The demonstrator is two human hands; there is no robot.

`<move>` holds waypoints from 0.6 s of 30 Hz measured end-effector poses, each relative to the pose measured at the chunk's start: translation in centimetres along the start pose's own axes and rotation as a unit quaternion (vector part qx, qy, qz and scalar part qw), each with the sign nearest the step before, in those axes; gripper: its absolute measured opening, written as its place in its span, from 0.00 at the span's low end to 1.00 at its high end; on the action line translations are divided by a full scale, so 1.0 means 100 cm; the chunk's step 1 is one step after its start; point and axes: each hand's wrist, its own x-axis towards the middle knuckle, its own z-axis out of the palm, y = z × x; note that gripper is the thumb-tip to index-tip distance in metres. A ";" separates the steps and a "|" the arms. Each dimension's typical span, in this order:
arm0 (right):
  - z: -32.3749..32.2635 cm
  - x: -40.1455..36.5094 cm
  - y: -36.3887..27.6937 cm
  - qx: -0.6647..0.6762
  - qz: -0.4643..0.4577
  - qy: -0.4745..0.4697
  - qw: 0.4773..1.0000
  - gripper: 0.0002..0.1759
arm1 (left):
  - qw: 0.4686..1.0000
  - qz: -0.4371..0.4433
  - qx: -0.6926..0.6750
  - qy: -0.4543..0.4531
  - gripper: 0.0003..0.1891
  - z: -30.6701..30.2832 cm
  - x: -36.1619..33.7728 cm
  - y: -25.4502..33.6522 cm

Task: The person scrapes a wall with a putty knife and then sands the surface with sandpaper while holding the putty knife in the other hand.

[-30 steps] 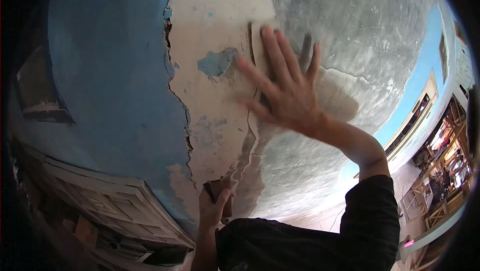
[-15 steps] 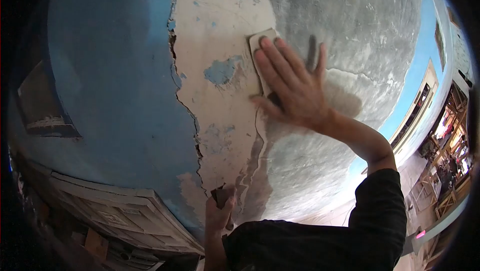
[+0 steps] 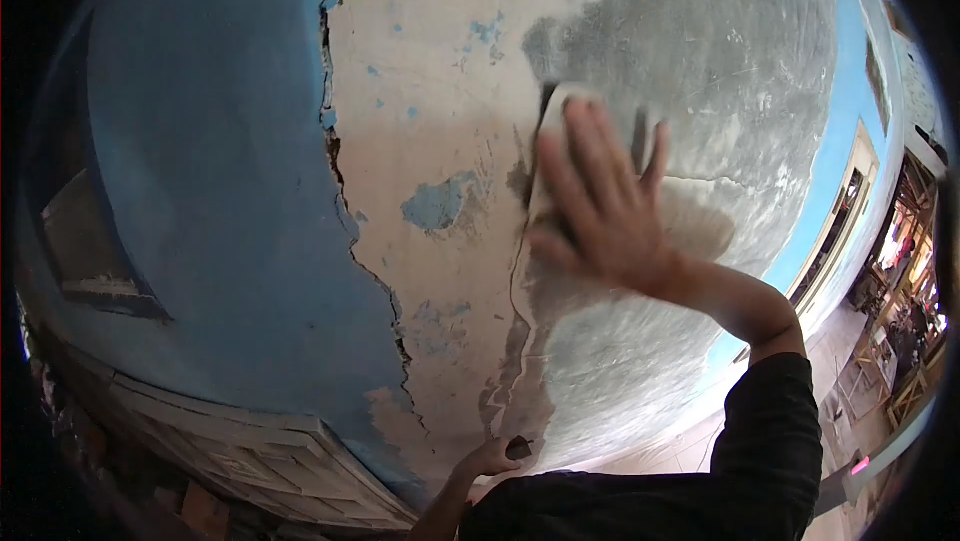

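My right hand (image 3: 610, 206) lies with fingers stretched over a pale-backed sheet of sandpaper (image 3: 563, 103), pressing it to the wall. The fingers are blurred by motion. One dark edge of the sheet curls on the left side. Beneath it the wall (image 3: 440, 271) changes from cream to grey plaster. Low in view, my left hand (image 3: 490, 458) is closed around a small dark flat piece (image 3: 519, 448), whose kind I cannot make out. A thin crack (image 3: 515, 276) runs down the plaster between the two hands.
A jagged deep crack (image 3: 335, 156) divides the blue paint (image 3: 220, 191) from the cream plaster. At lower left stands a panelled wooden piece (image 3: 250, 451). A window frame (image 3: 835, 221) is at right, with timber and clutter (image 3: 905, 291) beyond.
The view has tilted up, so the wall sits lower. My right hand and the sandpaper have slid up and right across the wall. The left hand has moved right.
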 end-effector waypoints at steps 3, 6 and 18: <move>0.006 -0.009 -0.007 0.040 -0.079 0.027 0.996 0.41 | 0.999 -0.008 0.041 0.029 0.43 0.027 0.033 -0.044; -0.010 0.008 0.014 -0.066 -0.004 -0.002 0.998 0.42 | 0.993 -0.087 -0.056 -0.064 0.44 0.062 0.069 -0.082; 0.013 -0.014 -0.012 0.086 -0.078 0.051 0.992 0.47 | 0.987 -0.157 -0.021 -0.020 0.38 0.186 0.081 -0.153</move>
